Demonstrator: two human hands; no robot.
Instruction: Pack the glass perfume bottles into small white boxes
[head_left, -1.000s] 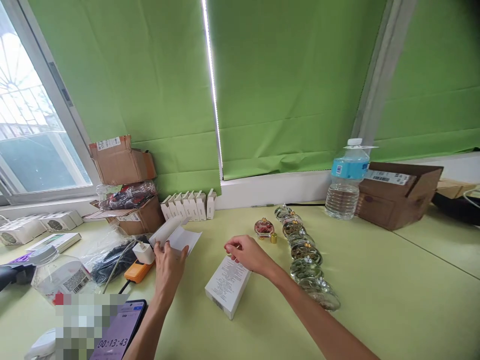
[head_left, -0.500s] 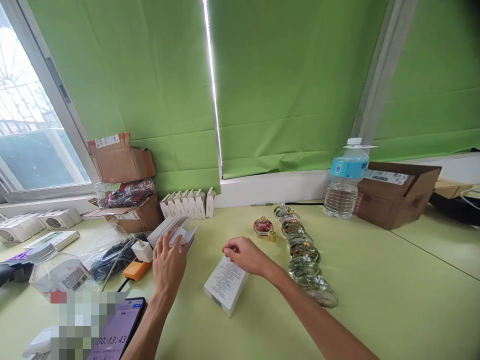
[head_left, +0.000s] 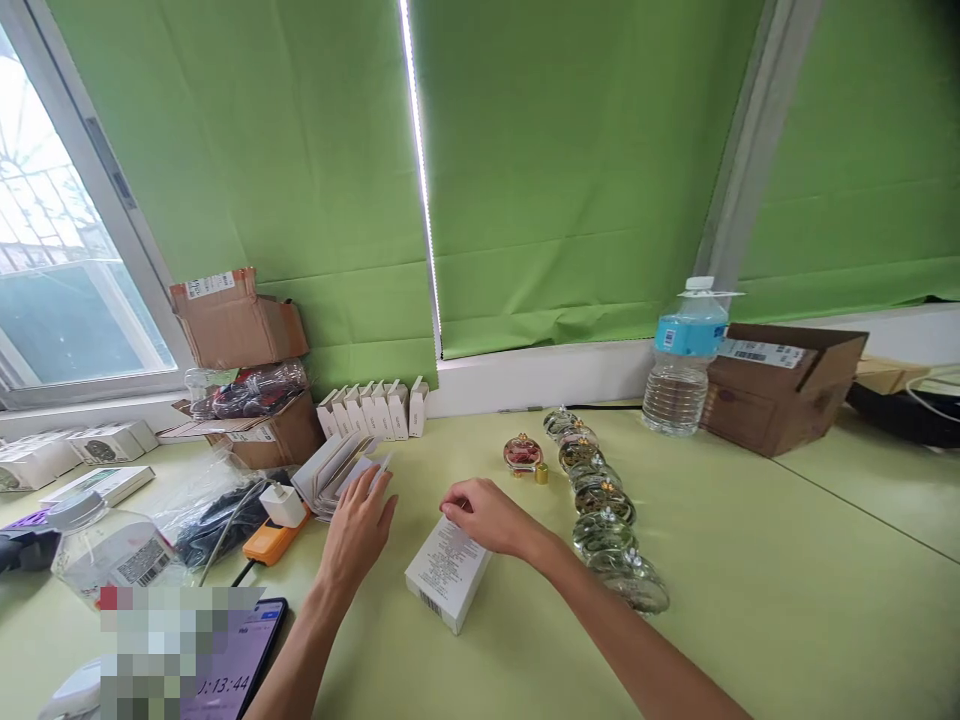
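Note:
My right hand (head_left: 484, 518) pinches the far end of a small white printed box (head_left: 448, 570) that lies flat on the table. The box has dense text on its upper face and a barcode at its near end. My left hand (head_left: 358, 525) is open, its thumb apart from the fingers. Its fingertips are at the near edge of a stack of folded white cartons (head_left: 322, 470); whether they touch it I cannot tell. Beyond my right hand stand a round glass bottle (head_left: 523, 453) with red contents and a gold cap (head_left: 541, 474).
A row of round glass bottles (head_left: 606, 535) lies to the right. Several white boxes (head_left: 386, 410) stand by the wall. A water bottle (head_left: 679, 370) and cardboard box (head_left: 772, 400) are back right. At left are a phone (head_left: 240, 650), orange power strip (head_left: 274, 540) and plastic bottle (head_left: 112, 550).
My left hand has shifted right and nearer to me, off the white cartons, with its thumb now further from the fingers. My right hand keeps its hold on the box.

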